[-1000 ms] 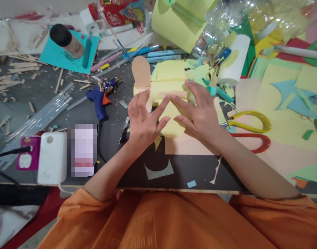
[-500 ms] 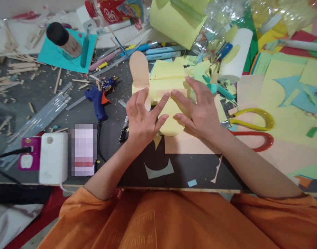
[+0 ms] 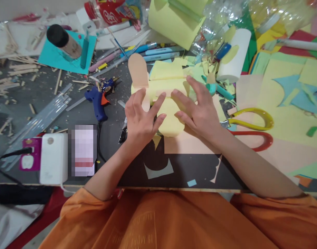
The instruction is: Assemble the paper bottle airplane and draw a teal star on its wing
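A yellow paper model [image 3: 171, 116] lies at the middle of the dark table, with a rounded peach flap [image 3: 138, 70] standing up at its left end and a peach strip [image 3: 169, 92] across its top. My left hand [image 3: 141, 119] rests on the model's left side, fingers spread, index fingertip pressing the strip. My right hand [image 3: 198, 109] lies flat on the right side, fingers spread, fingertips meeting the left index on the strip. Neither hand grips anything.
A blue glue gun [image 3: 98, 100] lies left of the model. Yellow-handled scissors [image 3: 250, 119] and a red handle [image 3: 257, 140] lie to the right. A white adapter [image 3: 53, 158] sits front left. Markers [image 3: 158, 52], wood sticks, coloured paper sheets and a white roll [image 3: 234, 55] crowd the back.
Both hands keep pressing the strip on the yellow model; they and the view have shifted only slightly.
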{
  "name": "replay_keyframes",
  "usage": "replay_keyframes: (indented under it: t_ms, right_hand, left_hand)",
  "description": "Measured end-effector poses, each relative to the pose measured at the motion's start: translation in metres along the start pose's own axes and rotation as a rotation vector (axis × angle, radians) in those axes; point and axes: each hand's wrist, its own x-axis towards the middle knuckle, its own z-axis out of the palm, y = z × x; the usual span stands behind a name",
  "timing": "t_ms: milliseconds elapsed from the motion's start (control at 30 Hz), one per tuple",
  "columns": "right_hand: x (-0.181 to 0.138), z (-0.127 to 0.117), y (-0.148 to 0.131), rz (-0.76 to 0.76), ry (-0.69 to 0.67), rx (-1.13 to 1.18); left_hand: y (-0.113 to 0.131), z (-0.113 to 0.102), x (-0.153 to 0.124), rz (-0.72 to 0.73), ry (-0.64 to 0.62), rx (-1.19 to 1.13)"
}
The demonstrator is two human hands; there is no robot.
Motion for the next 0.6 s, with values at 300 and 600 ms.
replay_keyframes:
  t_ms: [300,600]
  right_hand:
    - [-0.0001,-0.0007,-0.0001,0.022,-0.032,0.019]
    - [-0.0008,-0.0024,0.0029,0.042,-0.065,0.061]
  left_hand:
    - [0.0028,-0.0038,0.0018,-0.047,-0.06,-0.011]
    - [0.0012,-0.0024,-0.0001,-0.02,-0.034,0.015]
